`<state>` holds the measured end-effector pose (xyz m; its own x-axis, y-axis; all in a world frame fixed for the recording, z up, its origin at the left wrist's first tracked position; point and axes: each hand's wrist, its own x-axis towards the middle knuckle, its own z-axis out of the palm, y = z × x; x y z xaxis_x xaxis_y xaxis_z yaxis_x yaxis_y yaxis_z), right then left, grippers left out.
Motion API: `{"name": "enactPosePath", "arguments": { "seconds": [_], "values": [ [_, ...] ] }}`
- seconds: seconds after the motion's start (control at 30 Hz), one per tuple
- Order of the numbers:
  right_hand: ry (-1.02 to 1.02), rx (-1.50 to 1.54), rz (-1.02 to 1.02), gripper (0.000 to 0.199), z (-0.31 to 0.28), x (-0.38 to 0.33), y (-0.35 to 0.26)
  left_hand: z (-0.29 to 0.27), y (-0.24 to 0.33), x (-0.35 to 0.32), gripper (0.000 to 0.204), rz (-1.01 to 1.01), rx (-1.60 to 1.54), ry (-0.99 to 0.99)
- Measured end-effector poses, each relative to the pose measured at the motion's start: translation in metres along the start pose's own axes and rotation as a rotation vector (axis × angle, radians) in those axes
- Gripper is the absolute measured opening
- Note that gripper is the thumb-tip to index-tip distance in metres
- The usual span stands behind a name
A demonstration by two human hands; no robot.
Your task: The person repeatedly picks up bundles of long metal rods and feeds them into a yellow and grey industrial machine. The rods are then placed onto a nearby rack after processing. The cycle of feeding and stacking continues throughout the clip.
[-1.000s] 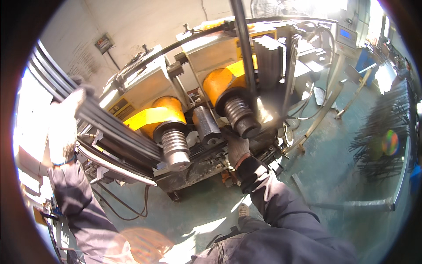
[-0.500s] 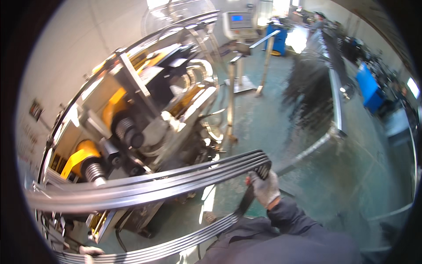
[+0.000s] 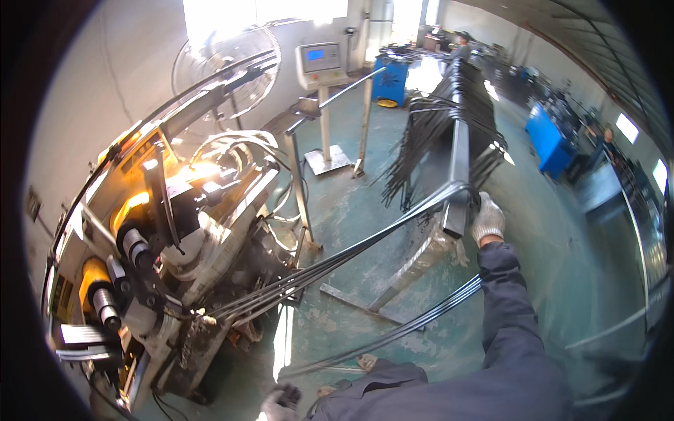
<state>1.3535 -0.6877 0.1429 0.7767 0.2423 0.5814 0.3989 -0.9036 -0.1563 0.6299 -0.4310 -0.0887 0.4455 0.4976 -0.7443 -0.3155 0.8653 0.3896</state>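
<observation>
Currently, a bundle of long, thin metal strips (image 3: pixel 365 242) is draped over the near end of a square steel beam (image 3: pixel 458 172), with one run slanted down toward the yellow-and-grey machine (image 3: pixel 203 274) at the left and another seen low beside the right forearm. Near the bend, on the beam's right side, the gloved right hand (image 3: pixel 489 219) is held with its fingers curled; whether the strips are gripped cannot be told. The gloved left hand (image 3: pixel 281 403) is partly cut off by the lower edge, near the lower run, and its state cannot be made out. Farther along the beam, many dark rods (image 3: pixel 427 130) are hung. Beyond the machine, a control box (image 3: pixel 321 64) is mounted on a post.
</observation>
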Motion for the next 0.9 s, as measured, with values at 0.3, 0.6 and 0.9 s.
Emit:
{"name": "enactPosePath", "arguments": {
  "seconds": [0.3, 0.6, 0.9],
  "values": [
    [-0.008, -0.19, -0.075, 0.048, 0.208, 0.265, 0.122, 0.143, -0.012, -0.062, 0.031, 0.481, 0.03, 0.173],
    [-0.439, 0.331, -0.457, 0.039, 0.248, -0.196, -0.064, -0.013, -0.093, -0.18, 0.03, 0.646, -0.213, 0.691],
    [-1.28, 0.517, -1.119, 0.05, 0.09, -0.588, -0.271, -0.272, -0.098, -0.4, 0.027, 1.093, -0.047, 1.232]
  ]
}}
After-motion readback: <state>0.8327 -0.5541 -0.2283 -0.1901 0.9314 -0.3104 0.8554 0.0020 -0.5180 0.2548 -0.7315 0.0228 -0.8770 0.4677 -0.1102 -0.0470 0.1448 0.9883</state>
